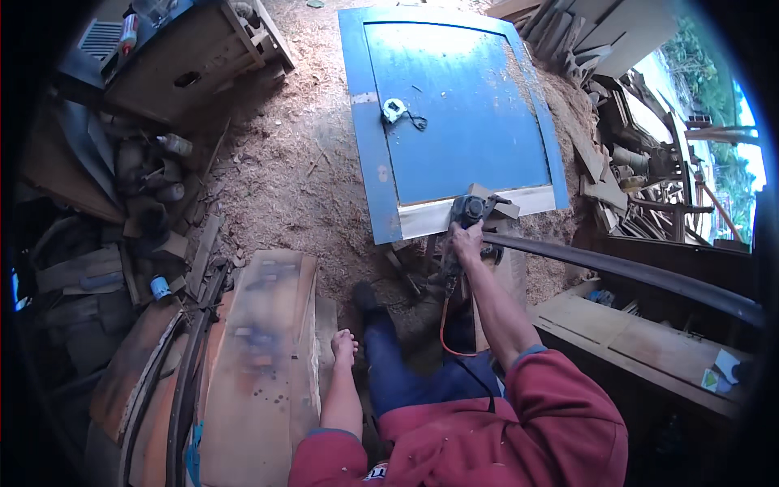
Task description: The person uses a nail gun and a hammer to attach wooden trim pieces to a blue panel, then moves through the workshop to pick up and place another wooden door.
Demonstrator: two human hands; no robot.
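Though dark, tool (470, 210) under right hand (468, 241).

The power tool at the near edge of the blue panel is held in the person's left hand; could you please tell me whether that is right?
Not quite: the head view shows the right hand holding the power tool, while the left hand is away from it. The tool is indeed at the near edge of the blue panel.

one wide view looking down from the person's head, red shirt (454, 434) sitting close, blue panel (462, 130) lying farther ahead
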